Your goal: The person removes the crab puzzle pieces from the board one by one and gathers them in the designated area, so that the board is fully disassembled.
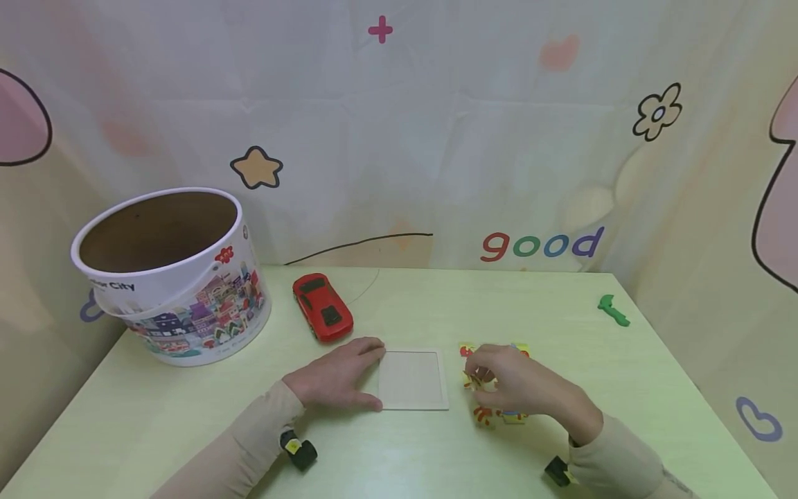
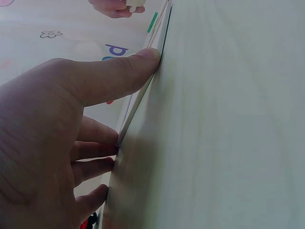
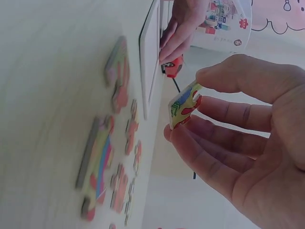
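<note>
A square white puzzle tray [image 1: 413, 381] lies flat on the table. My left hand [image 1: 339, 378] rests at its left side, the thumb touching the near corner and fingers along the edge; in the left wrist view the fingers [image 2: 97, 167] look fairly straight. Above several loose puzzle pieces [image 1: 515, 418], my right hand [image 1: 514, 381] pinches one puzzle piece [image 3: 183, 107] between thumb and fingertips. That piece is yellow with red, blue and green print, and is held tilted off the table. The right hand partly covers the loose pieces in the head view.
A red toy car [image 1: 323, 308] sits behind the left hand. At the back left stands a large white printed bucket [image 1: 199, 305]. A small green toy piece [image 1: 614, 310] lies at the far right. Printed curtain [image 1: 399, 138] hangs behind the table.
</note>
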A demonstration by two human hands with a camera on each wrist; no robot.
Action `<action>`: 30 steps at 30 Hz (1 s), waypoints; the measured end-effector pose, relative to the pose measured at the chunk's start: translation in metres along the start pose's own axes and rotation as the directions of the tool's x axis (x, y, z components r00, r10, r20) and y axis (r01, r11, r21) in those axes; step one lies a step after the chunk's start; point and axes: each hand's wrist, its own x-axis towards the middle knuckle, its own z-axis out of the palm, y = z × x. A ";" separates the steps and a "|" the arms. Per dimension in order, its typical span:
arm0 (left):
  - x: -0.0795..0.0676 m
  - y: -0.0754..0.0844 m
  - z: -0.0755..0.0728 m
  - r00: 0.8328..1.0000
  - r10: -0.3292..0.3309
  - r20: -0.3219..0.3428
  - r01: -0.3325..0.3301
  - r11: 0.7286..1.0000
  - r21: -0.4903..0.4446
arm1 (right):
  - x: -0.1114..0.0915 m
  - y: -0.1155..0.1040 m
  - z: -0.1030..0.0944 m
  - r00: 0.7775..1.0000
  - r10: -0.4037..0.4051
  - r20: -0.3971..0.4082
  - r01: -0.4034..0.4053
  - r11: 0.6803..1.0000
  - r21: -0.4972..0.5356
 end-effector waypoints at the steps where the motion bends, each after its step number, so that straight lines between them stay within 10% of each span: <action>1: 0.000 0.000 0.000 1.000 0.000 0.000 0.000 1.000 0.000 | -0.002 0.001 0.000 1.000 0.009 0.001 -0.009 1.000 0.000; 30: 0.000 -0.002 0.003 1.000 0.014 -0.016 -0.014 1.000 -0.003 | -0.048 0.027 -0.010 0.996 0.089 -0.001 -0.089 0.992 -0.090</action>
